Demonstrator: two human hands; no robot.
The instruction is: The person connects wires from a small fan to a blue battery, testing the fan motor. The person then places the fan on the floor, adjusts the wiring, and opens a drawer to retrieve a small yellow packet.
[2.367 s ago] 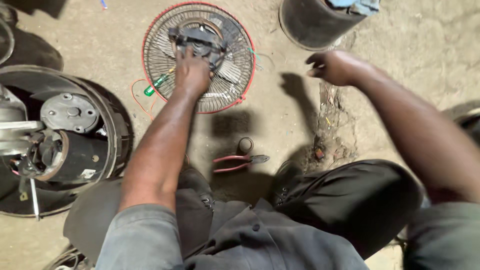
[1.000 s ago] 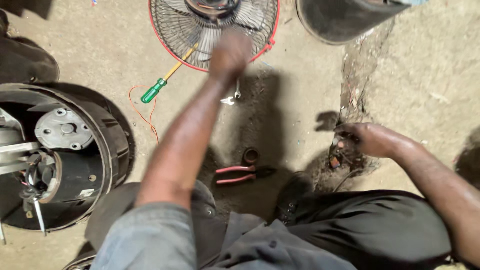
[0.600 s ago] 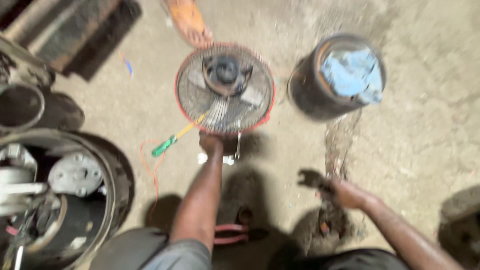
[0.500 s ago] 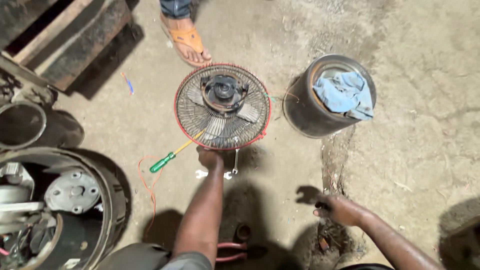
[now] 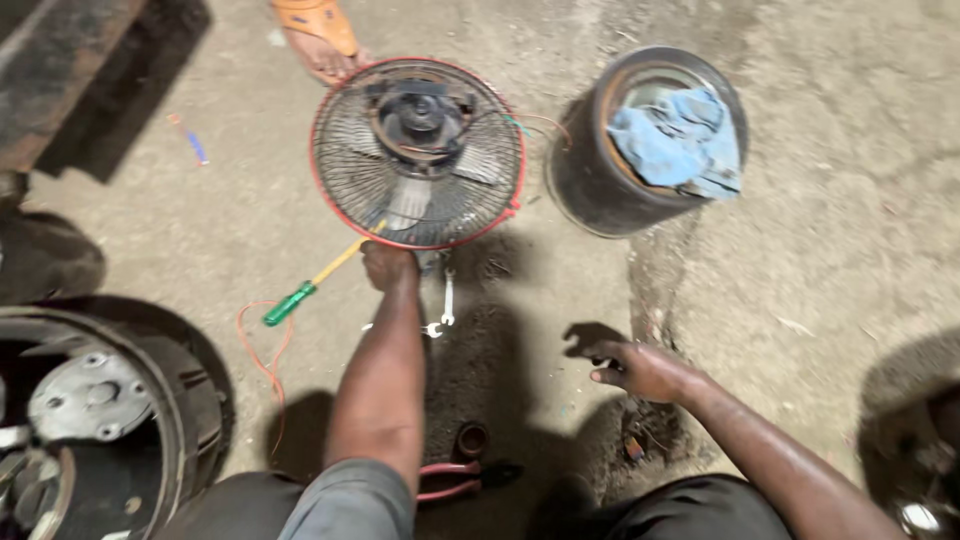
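Observation:
A small fan (image 5: 418, 150) with a red-rimmed wire guard lies flat on the dirt floor. My left hand (image 5: 388, 266) reaches to its near rim, fingers closed at the guard's edge. A screwdriver (image 5: 305, 286) with a green and yellow handle lies just left of that hand, its tip under the guard. A small spanner (image 5: 446, 303) lies to the right of my wrist. My right hand (image 5: 640, 369) hovers low over the ground, apart from the fan, fingers curled around what looks like a small dark piece.
A dark round drum (image 5: 600, 190) holding a blue cloth (image 5: 680, 140) stands right of the fan. A large machine housing (image 5: 110, 410) sits at the left. Red-handled pliers (image 5: 455, 480) lie by my knees. Another person's sandalled foot (image 5: 320, 35) is beyond the fan. An orange wire (image 5: 262, 350) trails nearby.
The view rose and pulled back from the fan. My left hand slid from the fan's middle to its near rim. My right hand dropped from mid-air to the ground at the right.

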